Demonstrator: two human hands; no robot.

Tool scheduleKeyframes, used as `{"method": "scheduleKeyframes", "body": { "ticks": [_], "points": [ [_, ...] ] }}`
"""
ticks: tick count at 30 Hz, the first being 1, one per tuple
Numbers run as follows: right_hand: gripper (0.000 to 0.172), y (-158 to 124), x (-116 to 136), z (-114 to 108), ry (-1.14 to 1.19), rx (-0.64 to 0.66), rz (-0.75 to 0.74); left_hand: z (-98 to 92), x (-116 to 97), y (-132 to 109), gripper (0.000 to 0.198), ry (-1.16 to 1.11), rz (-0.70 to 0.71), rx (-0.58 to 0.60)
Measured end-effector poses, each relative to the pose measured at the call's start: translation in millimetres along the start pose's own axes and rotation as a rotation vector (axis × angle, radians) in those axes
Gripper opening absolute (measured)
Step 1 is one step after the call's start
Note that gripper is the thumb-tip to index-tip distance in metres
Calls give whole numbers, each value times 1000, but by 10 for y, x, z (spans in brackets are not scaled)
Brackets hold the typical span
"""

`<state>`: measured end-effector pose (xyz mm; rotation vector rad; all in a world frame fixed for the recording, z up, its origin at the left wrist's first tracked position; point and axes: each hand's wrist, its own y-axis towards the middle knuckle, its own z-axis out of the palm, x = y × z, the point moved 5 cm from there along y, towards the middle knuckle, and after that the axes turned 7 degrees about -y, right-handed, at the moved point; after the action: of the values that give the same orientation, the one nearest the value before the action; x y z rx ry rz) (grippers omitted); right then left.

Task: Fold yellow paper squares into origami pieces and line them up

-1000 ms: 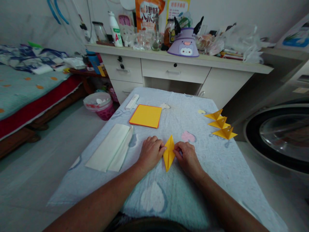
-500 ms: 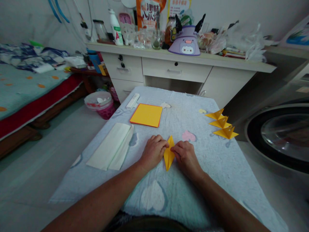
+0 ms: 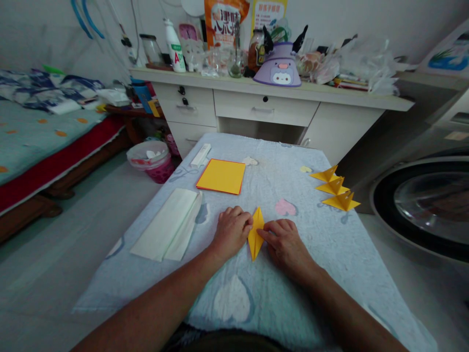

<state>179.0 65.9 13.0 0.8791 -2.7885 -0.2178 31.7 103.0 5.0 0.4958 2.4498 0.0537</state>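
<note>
A diamond-shaped piece of folded yellow origami paper (image 3: 256, 239) lies on the cloth in front of me, one point away from me and one toward me. My left hand (image 3: 234, 229) pinches its left edge, thumb against curled fingers. From the other side, my right hand (image 3: 284, 242) holds the right edge, with the index finger laid on the paper's face and the thumb tucked below, partly hidden. Three folded yellow paper cranes (image 3: 339, 188) stand in a row at the table's right edge. Beyond my left hand is a stack of square yellow paper (image 3: 222, 176) with a red edge underneath.
A pale folded cloth or tissue (image 3: 168, 225) lies left of my hands, with a small white box (image 3: 201, 155) behind it. The table is covered with a blue heart-patterned cloth (image 3: 232, 300). A cluttered white desk (image 3: 264, 105) stands behind, a washing machine (image 3: 428, 195) at right.
My right hand has shifted slightly, its index finger now stretched further onto the folded paper. My left hand keeps its pinch. The whole view has tilted a little.
</note>
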Motion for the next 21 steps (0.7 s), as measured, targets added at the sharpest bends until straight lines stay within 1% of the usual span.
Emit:
{"method": "scheduleKeyframes", "body": {
  "ticks": [4,7,10,14,16,19,21],
  "points": [
    [50,-15,-51,-75,31,30,-35,-26,50,4,7,-11,-53,-15],
    [49,-27,-98,-153,64,17,-51,-34,62,12,8,-9,-64,-2],
    [48,-39,-149,-196,94,3,-51,-39,60,9,9,-15,-58,4],
    [49,-55,-199,-191,134,-26,-67,-29,54,-3,12,-39,-11,-5],
    [43,-57,-219,-180,167,-54,-67,-15,48,-6,16,-56,22,-10],
    [29,-48,-245,-167,235,-105,-29,15,20,-10,22,-92,83,10],
    [27,-38,-247,-161,265,-139,4,26,-3,-16,25,-116,117,25]
  ]
}}
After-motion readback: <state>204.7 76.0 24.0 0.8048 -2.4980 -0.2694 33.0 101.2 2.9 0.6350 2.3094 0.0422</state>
